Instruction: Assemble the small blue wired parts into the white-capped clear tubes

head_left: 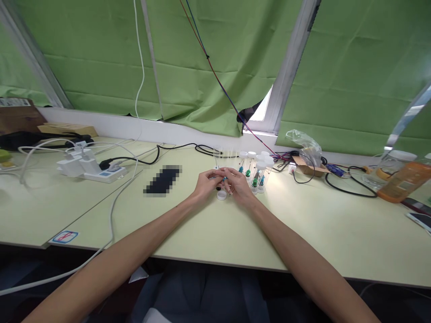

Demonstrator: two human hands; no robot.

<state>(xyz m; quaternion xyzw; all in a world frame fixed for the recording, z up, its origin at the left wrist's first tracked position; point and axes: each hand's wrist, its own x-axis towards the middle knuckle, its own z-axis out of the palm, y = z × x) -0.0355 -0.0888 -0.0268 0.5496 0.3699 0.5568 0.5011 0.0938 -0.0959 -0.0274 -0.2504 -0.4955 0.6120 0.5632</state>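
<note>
- Blue piece (225, 178): small, mostly hidden, seemingly hard; between the hands over the pale, smooth counter (202, 233), outside any tube.
- Left hand (206, 181): fingers narrow, pinching the piece.
- White cap (221, 195): round, shallow, loose on the counter.
- Clear tubes (226, 153): behind the hands, thin-walled, apparently uncapped, so probably left to do.
- Right hand (238, 185): fingers narrow too, sharing the pinch.
- Capped tubes (258, 176): glossy, white-lidded, green and blue pieces inside; these look done.
</note>
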